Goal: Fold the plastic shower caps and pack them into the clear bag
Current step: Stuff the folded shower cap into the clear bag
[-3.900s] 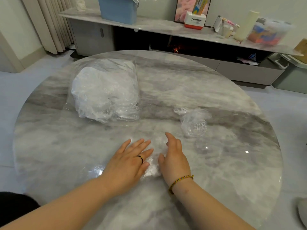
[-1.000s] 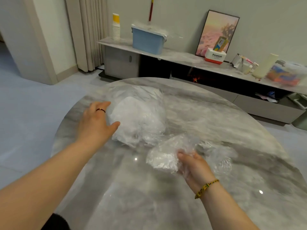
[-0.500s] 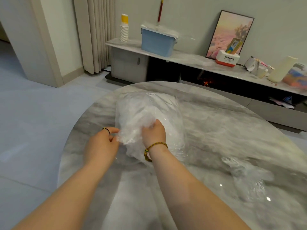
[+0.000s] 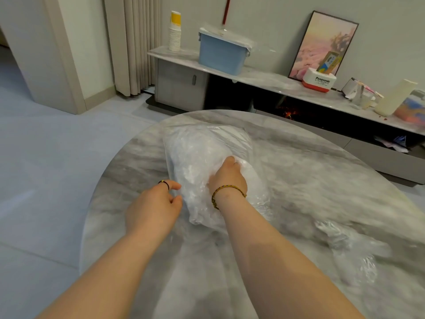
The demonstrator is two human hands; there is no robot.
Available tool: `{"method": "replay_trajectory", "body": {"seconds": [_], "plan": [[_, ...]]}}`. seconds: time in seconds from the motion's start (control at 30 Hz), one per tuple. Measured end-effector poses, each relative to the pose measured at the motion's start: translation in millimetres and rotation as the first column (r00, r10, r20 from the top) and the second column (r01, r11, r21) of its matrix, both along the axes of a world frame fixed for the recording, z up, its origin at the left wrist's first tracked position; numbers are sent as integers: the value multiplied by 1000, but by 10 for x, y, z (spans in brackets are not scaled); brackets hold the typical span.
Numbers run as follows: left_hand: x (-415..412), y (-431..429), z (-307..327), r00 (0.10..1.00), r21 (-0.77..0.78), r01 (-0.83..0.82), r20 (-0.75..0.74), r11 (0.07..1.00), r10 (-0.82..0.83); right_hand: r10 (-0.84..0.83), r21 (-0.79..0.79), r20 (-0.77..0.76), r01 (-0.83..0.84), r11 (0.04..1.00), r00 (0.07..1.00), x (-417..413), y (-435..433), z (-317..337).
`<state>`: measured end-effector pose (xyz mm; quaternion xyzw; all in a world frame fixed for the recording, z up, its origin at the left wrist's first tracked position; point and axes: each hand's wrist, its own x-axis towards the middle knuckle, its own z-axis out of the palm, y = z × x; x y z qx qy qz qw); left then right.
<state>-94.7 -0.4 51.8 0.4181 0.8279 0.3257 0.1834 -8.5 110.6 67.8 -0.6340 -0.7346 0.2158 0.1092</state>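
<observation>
Nearest us, toward the right edge of the round marble table (image 4: 142, 279), lies one loose, crumpled shower cap (image 4: 351, 254), well apart from both hands. Further in, our left hand (image 4: 156, 206) pinches the near left rim of the clear bag (image 4: 207, 143) between thumb and fingertip. Just beside it our right hand (image 4: 227, 178) is pushed into the bag's mouth. Its fingers are buried in white plastic, so we cannot tell whether they grip anything. The bag lies toward the table's far left edge, stuffed with white caps. Beyond the table, on a low sideboard (image 4: 271, 81), stands a blue bin (image 4: 220, 54).
</observation>
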Motion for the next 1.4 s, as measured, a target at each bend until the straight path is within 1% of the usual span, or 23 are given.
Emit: {"method": "replay_trajectory", "body": {"seconds": [0.07, 0.1, 0.17, 0.2, 0.23, 0.27, 0.3, 0.4, 0.5, 0.6, 0.67, 0.73, 0.8, 0.87, 0.93, 1.03, 1.1, 1.13, 1.2, 1.27, 1.33, 1.37, 1.4], "plan": [[-4, -10, 13, 1000, -8, -1, 3, 1000, 1, -55, -93, -230, 34, 995, 972, 30, -30, 13], [1, -16, 20, 1000, -21, 5, -8, 1000, -5, -104, -155, -357, 51, 987, 928, 54, -52, 19], [17, -31, 38, 999, -47, 19, -45, 999, -21, -236, -299, -573, 68, 952, 785, 104, -106, 43], [28, -41, 55, 998, -60, 22, -58, 998, -26, -289, -350, -634, 67, 934, 718, 135, -140, 63], [36, -51, 76, 997, -67, 18, -68, 998, -23, -317, -373, -663, 68, 925, 678, 168, -177, 85], [41, -57, 102, 997, -65, 11, -79, 998, -16, -315, -367, -672, 68, 928, 670, 199, -215, 101], [51, -64, 122, 995, -42, 1, -99, 999, -5, -288, -333, -669, 70, 940, 685, 230, -251, 110], [127, -77, 171, 980, 114, 20, -199, 993, 3, -134, -114, -592, 82, 990, 795, 292, -370, 106], [184, -71, 149, 941, 268, 149, -334, 952, -53, 24, 97, -455, 23, 995, 890, 323, -488, 50], [161, -37, 21, 878, 301, 267, -467, 915, -103, 126, 181, -413, -54, 982, 902, 465, -601, 18], [182, -39, 20, 892, 291, 275, -433, 916, -130, 154, 214, -429, -65, 975, 890, 676, -678, -9], [214, -53, 55, 918, 298, 250, -376, 921, -127, 188, 257, -403, -87, 963, 896, 944, -776, -31], [223, -75, 74, 906, 331, 272, -405, 904, -124, 182, 378, -315, -53, 924, 931, 1254, -843, -83], [278, -101, 93, 884, 365, 321, -446, 874, -139, 95, 453, -218, 15, 891, 971, 1654, -848, -153], [374, -130, 117, 859, 378, 386, -481, 842, -178, -7, 371, -140, 58, 927, 990, 2044, -855, -157], [602, -174, 135, 793, 328, 540, -507, 775, -338, -148, 278, -40, 153, 948, 988, 2513, -883, -192], [751, -198, 99, 734, 284, 623, -535, 729, -419, -242, 278, -78, 254, 927, 967, 2650, -880, -227], [825, -218, 75, 703, 253, 656, -547, 711, -454, -294, 277, -143, 323, 905, 945, 2683, -882, -245], [924, -284, 28, 649, 201, 712, -555, 673, -521, -426, 214, -324, 504, 837, 845, 2704, -857, -260], [987, -367, 20, 630, 174, 735, -530, 655, -567, -565, 95, -426, 656, 749, 706, 2724, -799, -226], [1009, -452, -8, 651, 166, 727, -474, 666, -593, -670, -15, -436, 739, 674, 601, 2761, -704, -211], [1049, -488, -15, 659, 168, 723, -459, 670, -596, -699, -78, -435, 750, 656, 567, 2811, -649, -214], [1085, -533, -14, 680, 169, 708, -422, 685, -599, -717, -136, -417, 741, 657, 559, 2843, -603, -222]]}}
